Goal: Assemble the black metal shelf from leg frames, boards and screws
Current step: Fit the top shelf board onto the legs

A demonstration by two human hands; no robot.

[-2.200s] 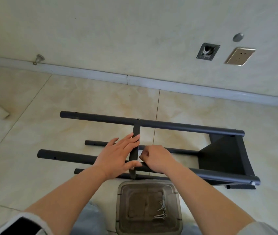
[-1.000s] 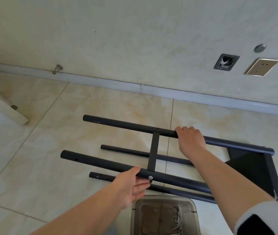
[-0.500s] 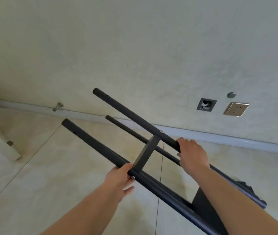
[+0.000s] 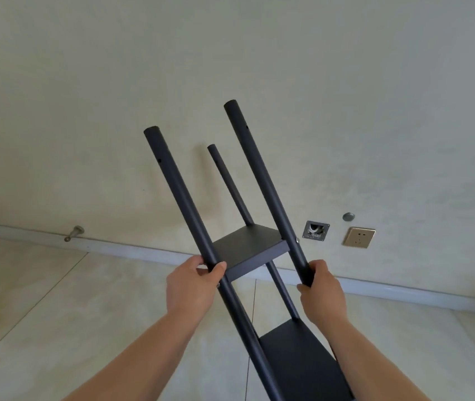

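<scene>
The left hand (image 4: 193,287) wraps the near left leg tube (image 4: 182,204) and the right hand (image 4: 321,290) wraps the right leg tube (image 4: 262,180), holding the black shelf (image 4: 248,247) tilted, tops leaning away toward the wall (image 4: 85,111). To stand it well, I would keep both grips firm beside the middle board (image 4: 249,241) and set the feet down evenly on the tile floor (image 4: 56,314). No container is in view.
</scene>
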